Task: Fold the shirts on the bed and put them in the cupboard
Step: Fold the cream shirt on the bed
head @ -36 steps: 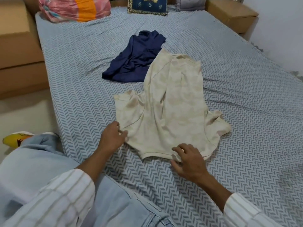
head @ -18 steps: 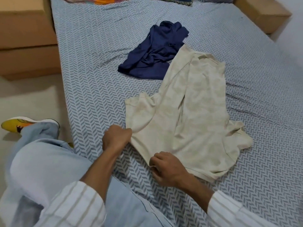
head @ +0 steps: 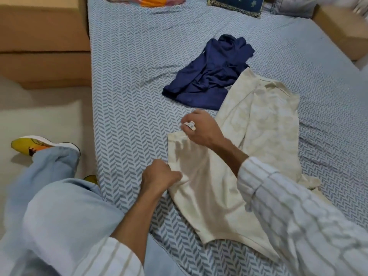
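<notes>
**Cream shirt gripped along its left edge for a lengthwise fold**

The cream shirt (head: 249, 148) lies spread on the bed (head: 129, 86), and both hands work its near-left edge. The left hand (head: 159, 176) pinches the edge low down, fingers curled round the cloth. The right hand (head: 201, 128) has crossed over the shirt and grips a bunched bit of fabric higher on the same edge. Holding one side at two points likely serves to lift it evenly and carry it across the body of the shirt.

Beyond the cream shirt, touching its far end, the navy shirt (head: 209, 76) lies crumpled and unfolded. The overlap could snag when the cream shirt moves. Pillows (head: 235, 3) sit farther off. No cupboard is in view.
</notes>
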